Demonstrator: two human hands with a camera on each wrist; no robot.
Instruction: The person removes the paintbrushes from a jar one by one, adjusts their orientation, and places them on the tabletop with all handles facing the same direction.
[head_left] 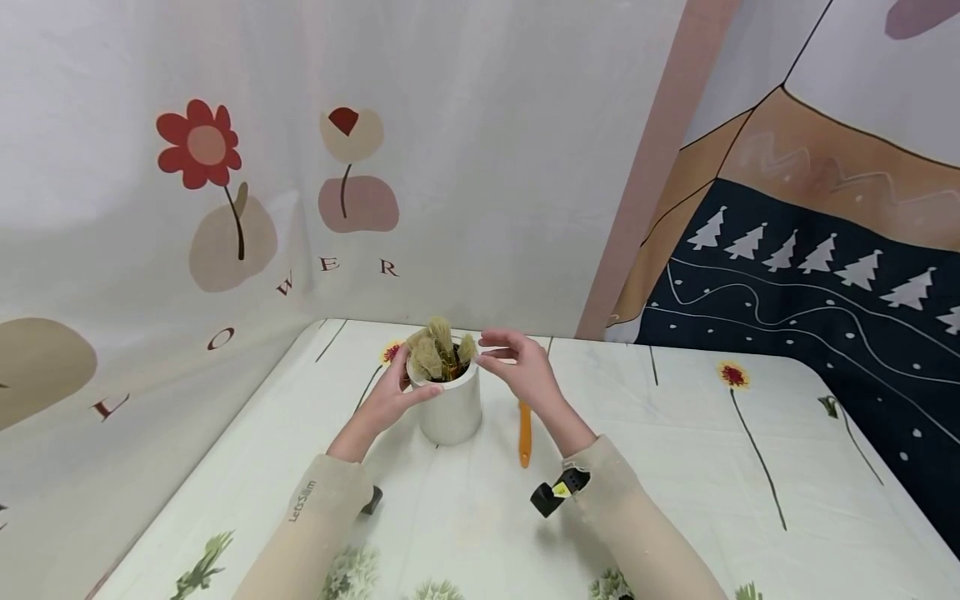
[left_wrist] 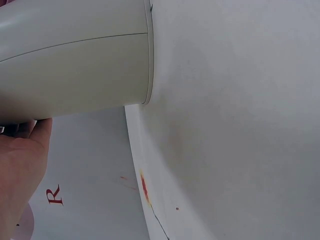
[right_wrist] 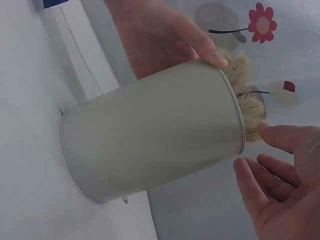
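A white cylindrical canister (head_left: 452,414) stands on the table, and beige bristly tufts (head_left: 429,354) stick up out of its mouth. My left hand (head_left: 384,402) grips the canister from the left, its thumb over the near rim. In the right wrist view that thumb (right_wrist: 216,57) lies at the rim beside the tufts (right_wrist: 250,107). At the canister's right side is my right hand (head_left: 528,371), its fingers loosely bent and its tips close to the rim and tufts. Nothing shows between its fingers; whether the thumb touches a tuft, I cannot tell.
An orange handle-like piece (head_left: 525,437) lies on the table right of the canister, partly hidden behind my right wrist. The white tablecloth (head_left: 675,483) is printed with flowers. A curtain with printed flowers and letters (head_left: 480,167) hangs behind the table.
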